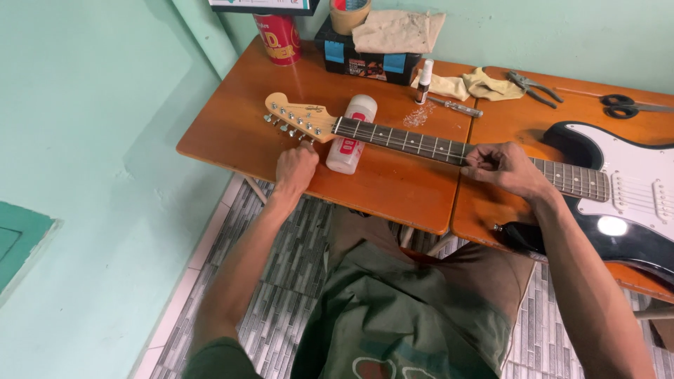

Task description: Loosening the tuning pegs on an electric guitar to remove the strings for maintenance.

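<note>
Head view. An electric guitar (491, 151) lies flat across two orange-brown wooden tables (232, 133) pushed together, neck pointing left. Its body (618, 203) is black with a white pickguard and rests on the right table; the dark fretboard runs left to a pale wood headstock (298, 118) with a row of metal tuning pegs along its near edge. The neck near the headstock rests on a white bottle with a red label (349, 137) lying on its side.

Left hand (295, 170) sits just below the headstock, fingers curled together at the tuning pegs; whether it grips a peg is hidden by the knuckles. Right hand (507, 168) is on the neck mid-way, fingertips pinched together at the strings.

Behind: red can (279, 38), black box (365, 60), small spray bottle (423, 82), yellow cloth (477, 85), pliers (532, 86), scissors (625, 105).
</note>
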